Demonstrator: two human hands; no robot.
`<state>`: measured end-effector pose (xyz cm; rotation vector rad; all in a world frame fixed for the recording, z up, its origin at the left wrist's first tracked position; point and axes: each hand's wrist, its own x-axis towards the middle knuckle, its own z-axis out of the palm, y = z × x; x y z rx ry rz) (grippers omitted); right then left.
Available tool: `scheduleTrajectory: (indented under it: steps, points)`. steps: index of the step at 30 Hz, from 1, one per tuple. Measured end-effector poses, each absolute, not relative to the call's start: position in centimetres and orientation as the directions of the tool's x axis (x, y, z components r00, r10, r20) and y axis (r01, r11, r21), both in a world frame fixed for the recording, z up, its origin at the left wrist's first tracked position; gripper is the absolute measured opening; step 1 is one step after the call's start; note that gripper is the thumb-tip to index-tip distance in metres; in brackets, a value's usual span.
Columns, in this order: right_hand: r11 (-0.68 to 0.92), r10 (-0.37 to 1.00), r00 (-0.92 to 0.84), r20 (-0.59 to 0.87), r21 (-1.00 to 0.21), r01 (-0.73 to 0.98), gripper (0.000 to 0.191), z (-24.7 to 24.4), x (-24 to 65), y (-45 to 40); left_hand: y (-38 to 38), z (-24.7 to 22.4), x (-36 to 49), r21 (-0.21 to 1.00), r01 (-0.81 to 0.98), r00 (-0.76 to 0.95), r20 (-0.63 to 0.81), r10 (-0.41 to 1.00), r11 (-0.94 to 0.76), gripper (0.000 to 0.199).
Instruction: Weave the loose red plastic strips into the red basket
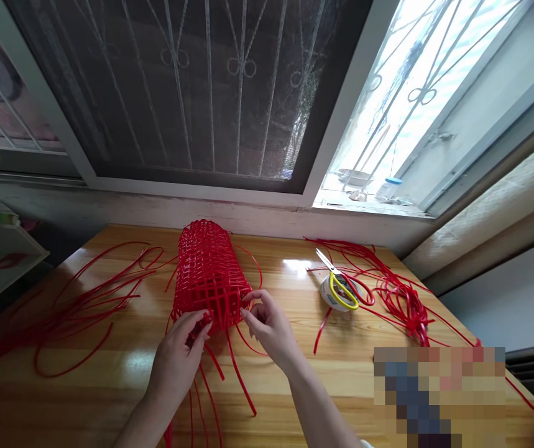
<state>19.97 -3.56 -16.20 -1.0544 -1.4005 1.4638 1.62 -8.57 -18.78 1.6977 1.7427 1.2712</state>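
Note:
A red woven basket (206, 261) lies on its side on the wooden table, with its open-grid end towards me and loose red strips hanging from it. At the lower left of that end, my left hand (183, 345) pinches a piece of red strip between thumb and fingers. My right hand (269, 326) is at the basket's right edge, its thumb and index finger closed near a strand. What lies between those right fingertips is too small to make out.
Long red strips (94, 298) spread over the left of the wooden table (276, 398). Scissors (344, 289) rest on a roll of tape (336, 298) right of the basket. A red strip bundle (404, 308) lies further right. Behind stands a barred window (201, 193); a blurred patch covers the lower right.

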Motion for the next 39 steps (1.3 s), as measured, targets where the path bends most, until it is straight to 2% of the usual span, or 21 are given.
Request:
scheduleTrajectory:
  steps: [2,4,6,8,12,16,21,28,32,39]
  points:
    - [0.247,0.948,-0.245,0.205,-0.957,0.151,0.006,-15.7,19.7,-4.2,-8.7,-18.5,1.5,0.780,0.610,-0.161,0.293,0.943,-0.138,0.022]
    - [0.473,0.868,-0.325,0.376,-0.826,0.307,0.013,-15.6,19.1,-4.8,-8.9,-18.1,1.5,0.758,0.640,-0.138,0.272,0.952,-0.124,0.024]
    - [0.613,0.781,-0.438,0.445,-0.681,0.401,0.023,-15.8,18.4,-5.1,-9.0,-17.7,1.7,0.736,0.664,-0.118,0.276,0.954,-0.131,0.027]
    - [0.674,0.736,-0.490,0.467,-0.575,0.465,0.030,-16.3,17.8,-5.1,-8.9,-17.5,1.9,0.709,0.690,-0.104,0.296,0.950,-0.145,0.030]
    - [0.651,0.759,-0.462,0.458,-0.523,0.551,0.031,-17.1,17.4,-5.0,-9.0,-17.4,2.3,0.639,0.754,-0.092,0.333,0.938,-0.153,0.031]
    - [0.617,0.787,-0.501,0.361,-0.474,0.628,0.028,-17.3,17.6,-5.1,-9.3,-17.2,2.1,0.617,0.779,-0.091,0.291,0.952,-0.114,0.032]
    - [0.596,0.800,-0.552,0.235,-0.419,0.685,0.020,-17.6,17.5,-5.2,-9.5,-17.3,1.7,0.660,0.749,-0.094,0.196,0.976,-0.060,0.037]
    - [0.595,0.797,-0.558,0.232,-0.462,0.657,0.010,-18.5,17.6,-4.3,-8.3,-16.5,2.3,0.801,0.597,-0.145,0.051,0.988,0.047,0.028]
    - [0.610,0.783,-0.570,0.248,-0.480,0.630,0.009,-18.5,18.1,-4.1,-6.9,-15.7,2.3,0.836,0.545,-0.171,0.034,0.985,0.066,0.023]
    - [0.653,0.741,-0.596,0.309,-0.535,0.536,0.013,-18.5,18.9,-3.7,-5.6,-16.8,1.6,0.911,0.411,-0.118,0.070,0.991,-0.015,0.023]
